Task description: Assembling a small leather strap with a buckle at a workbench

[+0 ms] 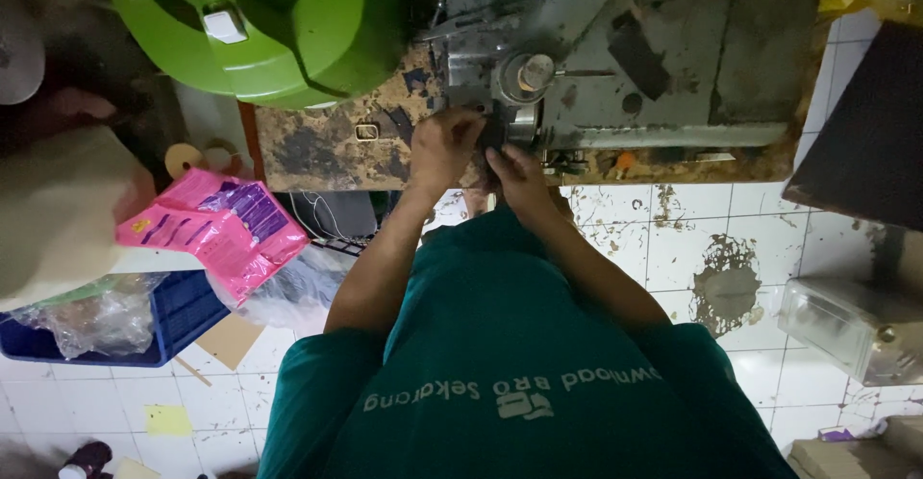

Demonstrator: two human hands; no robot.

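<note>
Head view, looking straight down. Both hands are seen raised to the front edge of a worn, stained table (317, 147), on which a grey metal machine (663, 65) is mounted.

Left hand (442, 147): fingers curled over, knuckles up, pressed against the machine's round steel head (524, 89). A small dark piece (492, 138) appears to be pinched between the two hands at that head; its kind cannot be told.

Right hand (519, 176): fingers closed in a pinch, tips touching the same dark piece, just beside the left hand.

Both forearms are extended from a green shirt (519, 364).

Surroundings: a green plastic lid (279, 27) is at the upper left; a pink packet (216, 224) lies on a blue crate (183, 311) at left; a clear plastic box (841, 330) rests on the tiled floor (731, 248) at right.
</note>
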